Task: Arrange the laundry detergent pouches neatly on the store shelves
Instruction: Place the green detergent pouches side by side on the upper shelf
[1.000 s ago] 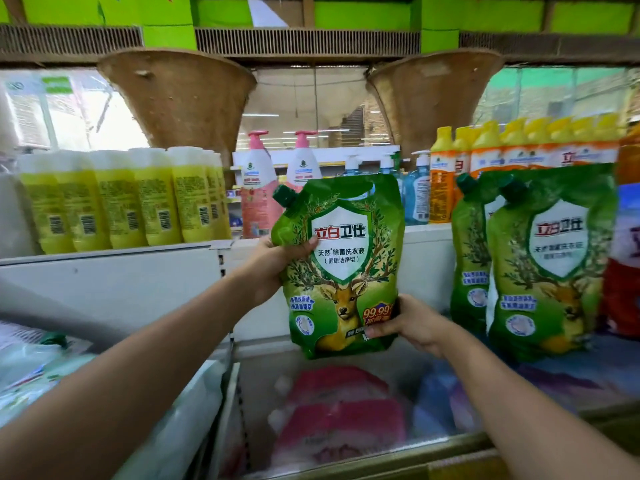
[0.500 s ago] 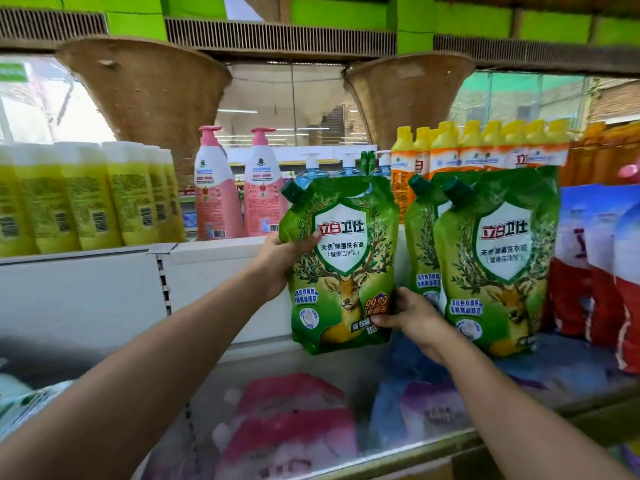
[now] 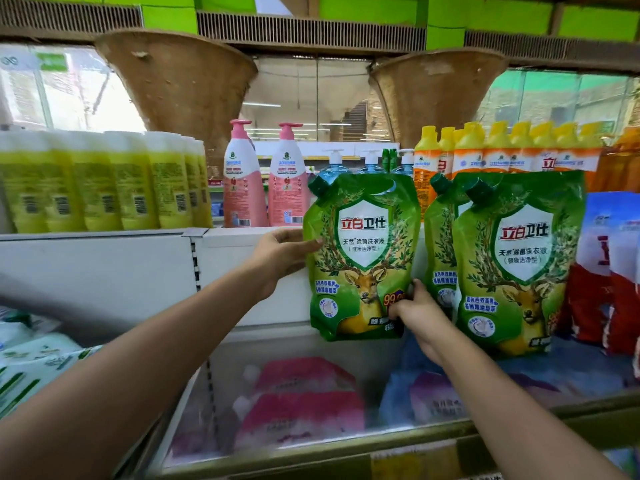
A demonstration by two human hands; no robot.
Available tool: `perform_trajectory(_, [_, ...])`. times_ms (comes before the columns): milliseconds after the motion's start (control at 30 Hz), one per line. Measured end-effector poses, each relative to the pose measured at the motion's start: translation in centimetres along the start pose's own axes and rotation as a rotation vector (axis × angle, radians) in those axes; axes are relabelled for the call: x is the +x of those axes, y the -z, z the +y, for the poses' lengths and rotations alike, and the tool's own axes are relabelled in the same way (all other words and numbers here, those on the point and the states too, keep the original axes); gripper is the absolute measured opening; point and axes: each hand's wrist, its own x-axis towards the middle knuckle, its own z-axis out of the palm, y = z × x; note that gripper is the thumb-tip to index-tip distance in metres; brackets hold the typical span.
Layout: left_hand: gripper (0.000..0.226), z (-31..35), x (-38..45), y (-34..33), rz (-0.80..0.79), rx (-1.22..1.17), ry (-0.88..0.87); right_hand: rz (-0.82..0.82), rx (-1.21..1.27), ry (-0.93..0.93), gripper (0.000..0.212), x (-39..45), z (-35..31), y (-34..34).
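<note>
Since half a second ago you have carried the green detergent pouch (image 3: 362,258) to the right and closer to the shelf back, so its right edge now sits just beside the two green pouches already standing there (image 3: 516,261). You hold it upright, its shield label and deer picture facing you, its dark green cap (image 3: 320,185) at the upper left corner. Its bottom edge hangs above the clear shelf surface (image 3: 346,351); it does not look set down yet.

Your left hand (image 3: 280,254) grips the pouch's left edge about halfway up, thumb on the front and fingers behind. Your right hand (image 3: 414,308) pinches the lower right corner, fingers curled over the price print, partly covering it. Both hands are closed on the pouch.

The standing pouches overlap each other, the front one leaning slightly. To their right stand red and blue pouches (image 3: 609,271). On the white upper shelf (image 3: 104,233) behind, you have yellow-green bottles (image 3: 104,181) at left, two pink pump bottles (image 3: 266,181) in the middle, blue pump bottles (image 3: 367,161) right behind your pouch, and orange bottles with yellow caps (image 3: 502,150) at right. Two woven baskets (image 3: 180,84) hang above. Under the clear shelf lie pink packs (image 3: 301,400) and purple packs (image 3: 433,396), blurred through the surface.
</note>
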Motion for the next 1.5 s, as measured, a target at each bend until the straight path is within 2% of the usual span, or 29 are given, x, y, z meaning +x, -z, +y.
perform_trajectory(100, [0.052,-0.3,-1.7,1.9,0.035,0.021,0.069,0.04,-0.008,-0.002,0.069,-1.2,-0.4,-1.1])
perform_trajectory(233, [0.053,-0.4,-3.8,3.1,-0.025,0.1,0.108,0.023,-0.01,-0.003,0.072,-3.3,-1.5,-1.2])
perform_trajectory(433, [0.06,-0.5,-3.8,1.5,-0.052,0.131,0.055,-0.017,-0.064,-0.004,0.099,-5.0,-1.3,-0.4])
perform_trajectory(533, [0.059,-0.5,-3.2,0.4,-0.034,0.127,-0.018,0.011,-0.201,0.017,0.123,-1.0,2.1,-0.1])
perform_trajectory(567, [0.055,-0.4,-3.1,0.1,-0.032,0.098,-0.041,0.005,-0.227,0.003,0.126,0.6,3.1,0.2])
perform_trajectory(633, [0.049,-0.1,-2.6,-0.4,-0.033,0.034,-0.07,-0.011,-0.215,-0.006,0.123,1.3,2.8,0.4])
perform_trajectory(767, [0.052,-0.2,-0.8,-1.5,-0.051,-0.066,-0.086,-0.116,-0.042,0.003,0.108,-0.1,0.1,0.7])
perform_trajectory(900, [0.026,-1.2,-0.3,-3.8,-0.003,-0.148,-0.016,-0.224,0.044,0.025,0.101,-0.1,0.1,1.0])
perform_trajectory(1000, [0.016,-1.6,-1.0,-4.3,0.123,-0.193,-0.029,-0.271,0.093,0.083,0.064,-0.5,0.0,1.5])
perform_trajectory(1033, [0.016,-1.4,-1.5,-4.3,0.143,-0.194,-0.041,-0.277,0.112,0.101,0.059,-0.9,-0.2,1.6])
perform_trajectory(1100, [0.013,-1.0,-3.0,-4.1,0.176,-0.188,-0.065,-0.284,0.119,0.117,0.058,-1.9,-0.2,1.6])
perform_trajectory(1233, [0.014,-0.3,-6.7,-3.9,0.21,-0.185,-0.107,-0.309,0.088,0.144,0.07,-4.5,0.1,2.0])
perform_trajectory(1500, [0.013,0.9,-11.9,-7.6,0.21,-0.172,-0.118,-0.332,0.058,0.128,0.065,-8.7,-0.2,7.1])
